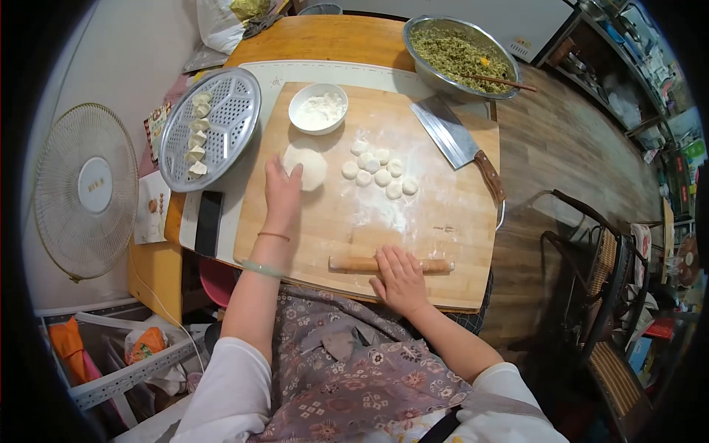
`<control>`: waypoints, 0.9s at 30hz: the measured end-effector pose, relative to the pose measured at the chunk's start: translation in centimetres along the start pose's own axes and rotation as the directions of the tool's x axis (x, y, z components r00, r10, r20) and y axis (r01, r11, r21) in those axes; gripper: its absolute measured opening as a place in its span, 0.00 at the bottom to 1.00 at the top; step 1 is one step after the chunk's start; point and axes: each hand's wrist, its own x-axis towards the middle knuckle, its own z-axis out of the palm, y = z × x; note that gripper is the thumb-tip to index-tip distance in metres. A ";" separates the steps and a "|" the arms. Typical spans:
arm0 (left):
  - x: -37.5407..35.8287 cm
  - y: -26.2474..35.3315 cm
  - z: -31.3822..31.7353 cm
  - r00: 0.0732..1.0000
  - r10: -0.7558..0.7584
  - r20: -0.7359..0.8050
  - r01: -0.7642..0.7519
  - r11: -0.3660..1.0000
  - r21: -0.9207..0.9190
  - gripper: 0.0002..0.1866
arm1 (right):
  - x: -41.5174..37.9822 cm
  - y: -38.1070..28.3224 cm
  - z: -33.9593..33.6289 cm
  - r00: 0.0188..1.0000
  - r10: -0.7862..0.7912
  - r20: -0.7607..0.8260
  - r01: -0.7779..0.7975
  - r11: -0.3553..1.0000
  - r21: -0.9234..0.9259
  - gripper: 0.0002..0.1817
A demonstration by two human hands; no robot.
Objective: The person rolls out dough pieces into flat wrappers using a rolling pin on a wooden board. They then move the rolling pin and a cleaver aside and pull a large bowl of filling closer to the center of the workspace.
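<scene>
My left hand is at the left part of the wooden board, its thumb and fingers pinching the edge of a thin round dough wrapper. Near the board's front edge my right hand lies flat, fingers spread, on top of a wooden rolling pin. Several small flattened dough pieces lie on floured wood in the middle. A white bowl of flour stands just behind the wrapper. At the right of the board is a cleaver with a wooden handle.
A metal steamer tray at the left holds several folded dumplings. Beside it lies a black phone. A steel bowl of chopped filling with chopsticks stands at the back right. A fan is far left, chairs far right.
</scene>
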 end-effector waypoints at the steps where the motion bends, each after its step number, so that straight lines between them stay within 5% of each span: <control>1: 1.0 -1.2 0.4 0.948 0.317 0.025 -0.294 0.844 0.449 0.15 | 0.0 0.0 0.1 1.000 0.004 -0.005 -0.004 1.000 -0.002 0.29; 2: 1.9 -2.4 0.8 0.806 0.560 0.190 -0.476 0.424 0.770 0.15 | 0.0 0.0 0.2 1.000 0.009 -0.011 -0.010 1.000 -0.006 0.29; 6: 2.1 -4.2 5.7 0.790 0.372 0.488 -0.613 0.448 0.651 0.19 | -0.1 0.2 0.3 1.000 0.003 -0.005 -0.003 1.000 -0.005 0.27; 8: 1.1 -2.2 6.3 0.840 0.021 0.541 -0.533 0.212 0.819 0.24 | -0.1 0.4 0.6 0.999 -0.007 -0.041 0.007 1.000 0.002 0.26; 12: -1.3 -0.9 4.1 0.890 -0.142 0.432 -0.380 0.290 0.878 0.19 | 0.3 0.6 0.3 0.995 -0.008 -0.100 0.012 0.999 0.042 0.22; 15: -4.3 -2.5 4.2 0.842 -0.080 0.533 -0.363 0.647 0.670 0.11 | 1.0 3.2 -0.8 0.997 -0.066 0.037 0.058 0.978 0.198 0.20; 17: -7.4 -2.2 6.3 0.814 -0.194 0.547 -0.298 0.670 0.680 0.11 | 0.6 5.7 -1.7 0.981 -0.187 0.050 0.172 0.962 0.213 0.20; 19: -8.9 -2.7 7.2 0.774 -0.296 0.560 -0.237 0.685 0.689 0.12 | 0.3 6.4 -4.2 0.993 -0.106 0.059 0.091 0.974 0.209 0.21; 22: -10.5 -3.7 7.2 0.762 -0.301 0.574 -0.241 0.691 0.682 0.12 | 0.6 6.7 -4.5 0.996 0.037 0.075 -0.049 0.985 0.166 0.27; 24: -10.9 -4.0 6.8 0.743 -0.131 0.657 -0.455 0.621 0.638 0.10 | 3.6 7.4 -2.1 0.996 0.085 -0.025 -0.087 0.993 -0.086 0.29; 25: -10.6 -4.9 6.7 0.751 -0.011 0.660 -0.524 0.597 0.607 0.09 | 6.3 7.6 -1.9 0.990 0.123 -0.062 -0.127 0.990 -0.066 0.30; 27: -9.3 -4.6 7.4 0.775 -0.105 0.623 -0.457 0.587 0.668 0.08 | 10.1 7.9 -1.2 0.982 0.165 -0.091 -0.169 0.984 -0.047 0.31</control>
